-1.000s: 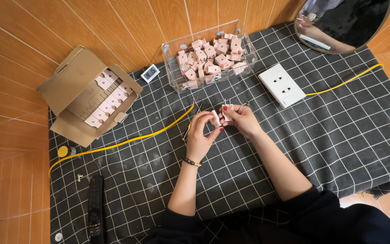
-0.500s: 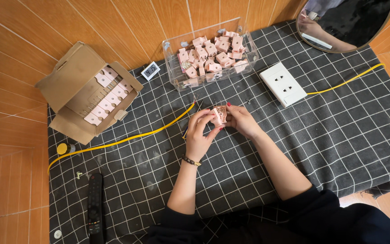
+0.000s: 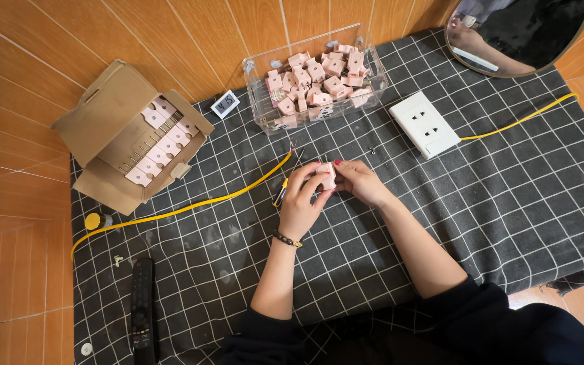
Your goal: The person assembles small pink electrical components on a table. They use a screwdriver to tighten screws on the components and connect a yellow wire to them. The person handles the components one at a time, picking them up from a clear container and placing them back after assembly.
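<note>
Both my hands meet over the dark checked cloth (image 3: 508, 203) and hold one small pink plug-like part (image 3: 326, 174) between their fingertips. My left hand (image 3: 302, 201) wears a dark bead bracelet and grips the part from the left. My right hand (image 3: 361, 181) pinches it from the right. A yellow-handled screwdriver (image 3: 282, 190) lies on the cloth just left of my left hand, partly hidden by it. Beyond my hands stands a clear plastic box (image 3: 366, 94) with several more pink parts (image 3: 319, 81).
An open cardboard box (image 3: 103, 122) with a row of pink parts sits at the left. A white wall socket (image 3: 424, 124) with a yellow cable (image 3: 522, 118) lies at the right. A second yellow cable (image 3: 190, 206), a small clock (image 3: 225, 104), a black remote (image 3: 142, 304) and a round mirror (image 3: 518, 30) are around.
My hands stay together on the pink part; they have shifted only slightly, with the fingers turning the part between them.
</note>
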